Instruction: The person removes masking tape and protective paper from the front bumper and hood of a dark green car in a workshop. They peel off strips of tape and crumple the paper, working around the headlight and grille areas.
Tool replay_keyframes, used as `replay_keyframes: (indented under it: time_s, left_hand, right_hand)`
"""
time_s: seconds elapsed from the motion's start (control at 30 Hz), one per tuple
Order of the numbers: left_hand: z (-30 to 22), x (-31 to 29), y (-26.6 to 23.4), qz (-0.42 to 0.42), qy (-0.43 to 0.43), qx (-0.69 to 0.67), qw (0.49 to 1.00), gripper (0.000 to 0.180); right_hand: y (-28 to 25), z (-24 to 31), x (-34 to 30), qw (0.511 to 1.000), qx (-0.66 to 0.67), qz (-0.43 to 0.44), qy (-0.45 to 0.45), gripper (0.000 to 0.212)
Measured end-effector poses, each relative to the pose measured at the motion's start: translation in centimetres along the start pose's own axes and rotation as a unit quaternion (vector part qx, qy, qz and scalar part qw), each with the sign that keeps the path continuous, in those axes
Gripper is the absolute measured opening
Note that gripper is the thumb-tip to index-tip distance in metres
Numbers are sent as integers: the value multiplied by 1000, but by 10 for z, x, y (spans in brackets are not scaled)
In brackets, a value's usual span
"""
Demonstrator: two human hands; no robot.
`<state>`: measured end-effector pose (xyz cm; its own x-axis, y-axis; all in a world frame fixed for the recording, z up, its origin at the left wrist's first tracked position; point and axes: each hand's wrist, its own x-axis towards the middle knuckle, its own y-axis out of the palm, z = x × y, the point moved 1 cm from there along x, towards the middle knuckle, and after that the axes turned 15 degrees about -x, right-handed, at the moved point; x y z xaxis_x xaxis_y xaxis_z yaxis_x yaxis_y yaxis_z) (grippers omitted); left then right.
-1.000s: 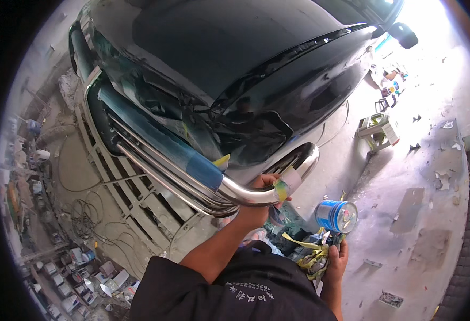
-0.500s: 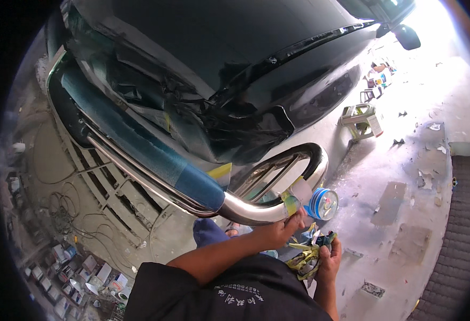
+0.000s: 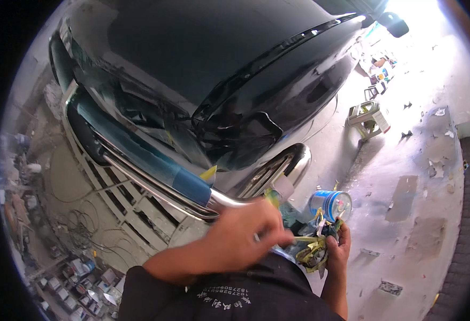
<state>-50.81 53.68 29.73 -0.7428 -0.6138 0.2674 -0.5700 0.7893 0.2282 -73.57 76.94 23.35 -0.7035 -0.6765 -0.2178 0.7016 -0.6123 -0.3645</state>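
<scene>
My left hand (image 3: 251,230), smeared by motion, is raised in front of the chrome bumper bar (image 3: 225,199) with its fingers curled. Its fingertips pinch the end of a yellow strip of masking tape (image 3: 303,239), which runs across to my right hand. A crumpled wad of used masking tape and paper (image 3: 312,252) is held in my right hand (image 3: 340,246), between thumb and fingers. Yellow tape with a pale paper flap (image 3: 283,187) clings to the bar's bend, partly behind my left hand. Blue masking (image 3: 191,187) wraps the bar further left.
The dark car (image 3: 203,59) fills the far side. A blue-and-white tin (image 3: 328,205) stands just beyond my right hand. On the floor are a plastic stool (image 3: 367,120), a slatted pallet (image 3: 138,200), a tangled cable (image 3: 82,222) and clutter (image 3: 85,289) at near left.
My left hand has come away from the tape on the bar, moving left and up toward me. My right hand with the wad has shifted slightly right. The view has shifted too.
</scene>
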Motion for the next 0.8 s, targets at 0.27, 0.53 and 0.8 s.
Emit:
replay_keyframes:
  time_s: [0.27,0.53,0.8]
  left_hand:
    - [19,68,-22,17,-185,203,961,28]
    - [12,92,-12,53,-412,116,902,26]
    - [16,94,-16,23,-440,89,893,20]
  right_hand:
    - [4,-26,6,993,101,44,-42,58]
    - [-14,-66,14,987,153,41,-40,58]
    - [-39,-86,27,984,166,42,-42,57]
